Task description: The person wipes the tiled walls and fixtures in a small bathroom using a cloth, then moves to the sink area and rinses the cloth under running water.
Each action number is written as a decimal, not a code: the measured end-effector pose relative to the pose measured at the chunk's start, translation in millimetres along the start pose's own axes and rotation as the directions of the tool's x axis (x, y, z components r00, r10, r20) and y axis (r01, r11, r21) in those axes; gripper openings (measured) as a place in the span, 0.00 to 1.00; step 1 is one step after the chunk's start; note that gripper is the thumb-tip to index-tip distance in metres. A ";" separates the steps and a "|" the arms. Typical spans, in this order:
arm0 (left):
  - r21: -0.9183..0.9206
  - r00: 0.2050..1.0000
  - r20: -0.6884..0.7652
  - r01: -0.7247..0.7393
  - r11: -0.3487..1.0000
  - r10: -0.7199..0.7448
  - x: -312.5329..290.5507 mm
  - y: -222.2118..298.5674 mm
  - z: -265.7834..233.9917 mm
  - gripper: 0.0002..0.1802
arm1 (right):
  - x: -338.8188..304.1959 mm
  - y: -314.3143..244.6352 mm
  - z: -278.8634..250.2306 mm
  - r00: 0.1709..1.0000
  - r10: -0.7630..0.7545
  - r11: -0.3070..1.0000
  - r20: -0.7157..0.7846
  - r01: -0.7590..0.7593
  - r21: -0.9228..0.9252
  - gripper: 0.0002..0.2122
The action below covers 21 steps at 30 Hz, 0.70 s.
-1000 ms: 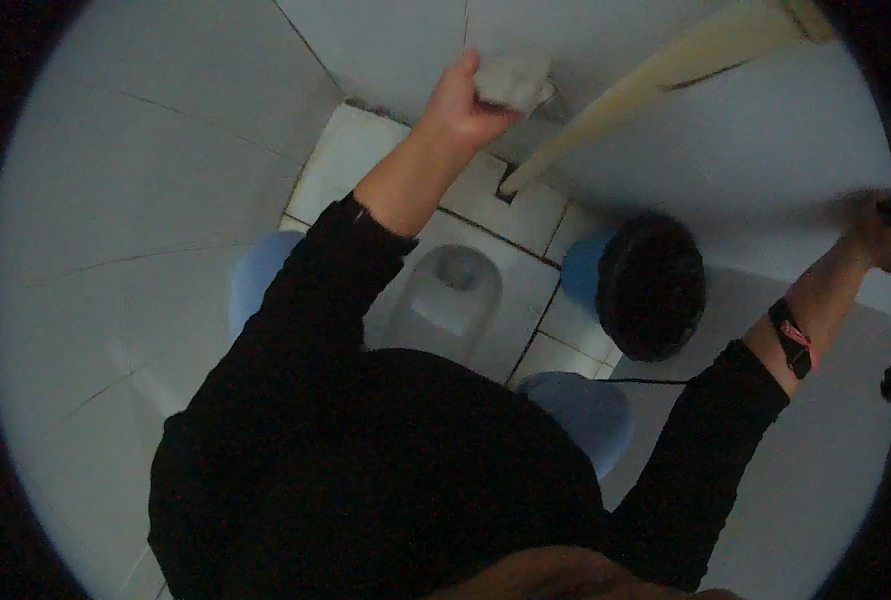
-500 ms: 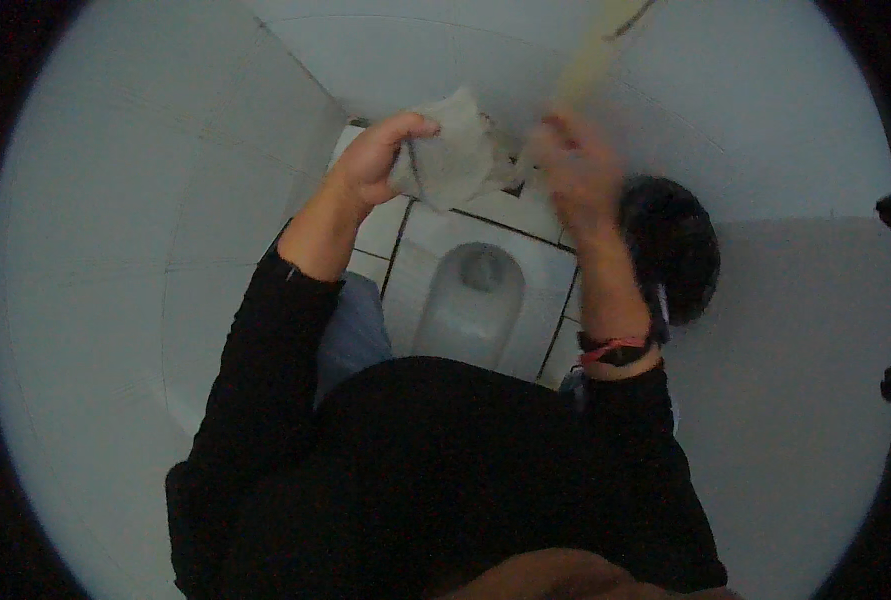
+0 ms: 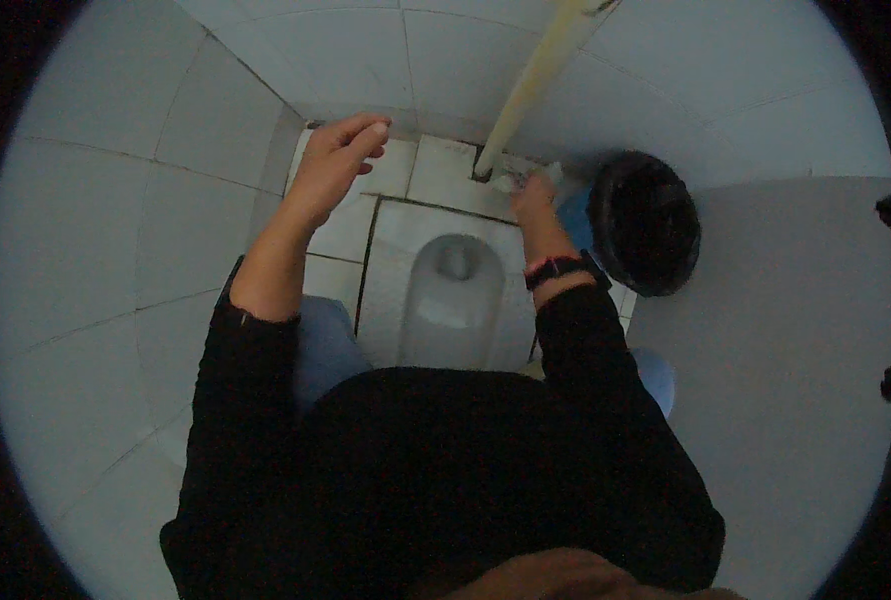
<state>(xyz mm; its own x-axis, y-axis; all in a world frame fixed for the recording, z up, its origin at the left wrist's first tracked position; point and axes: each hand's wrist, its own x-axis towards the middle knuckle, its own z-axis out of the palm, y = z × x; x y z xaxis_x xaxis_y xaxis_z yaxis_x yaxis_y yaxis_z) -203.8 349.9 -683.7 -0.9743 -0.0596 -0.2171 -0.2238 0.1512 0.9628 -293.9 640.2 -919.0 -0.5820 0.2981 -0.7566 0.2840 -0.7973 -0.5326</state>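
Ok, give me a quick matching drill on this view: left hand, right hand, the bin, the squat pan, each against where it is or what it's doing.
Column one:
1. left hand
2. right hand
3. black bin
4. squat pan

Column two:
A. set into the floor between the two forearms
B. raised, open, holding nothing
C. low at the foot of the cream pipe
D. standing in the corner by the grey partition

Pairs: 1-B, 2-C, 3-D, 4-A

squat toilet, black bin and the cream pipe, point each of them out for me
squat toilet (image 3: 452,300), head view, on the pale inner basin.
black bin (image 3: 645,222), head view, on the dark liner inside its round rim.
cream pipe (image 3: 537,82), head view, on the middle of its shaft above the floor tiles.
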 end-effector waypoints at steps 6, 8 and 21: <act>-0.013 0.998 -0.056 -0.017 1.000 0.017 -8.8 3.1 -13.8 0.20 | 65.8 -80.6 52.8 0.821 -0.158 0.415 0.549 0.560 -0.717 0.17; -0.039 0.985 -0.155 0.071 0.997 -0.076 -5.5 3.5 -16.4 0.19 | 65.6 -92.0 72.5 0.862 -0.180 0.665 0.474 0.462 -0.587 0.18; -0.032 0.997 -0.054 -0.064 0.997 0.062 -20.9 26.5 -25.0 0.20 | 35.8 -37.4 18.7 0.814 -0.127 0.174 0.566 0.580 -0.796 0.25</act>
<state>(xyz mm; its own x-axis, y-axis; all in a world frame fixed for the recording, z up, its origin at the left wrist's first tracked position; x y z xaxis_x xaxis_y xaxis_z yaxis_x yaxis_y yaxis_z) -188.8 330.5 -649.6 -0.9836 -0.1032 -0.1482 -0.1605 0.1234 0.9793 -339.6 670.8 -919.1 -0.9415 0.0470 -0.3337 0.3179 0.4523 -0.8333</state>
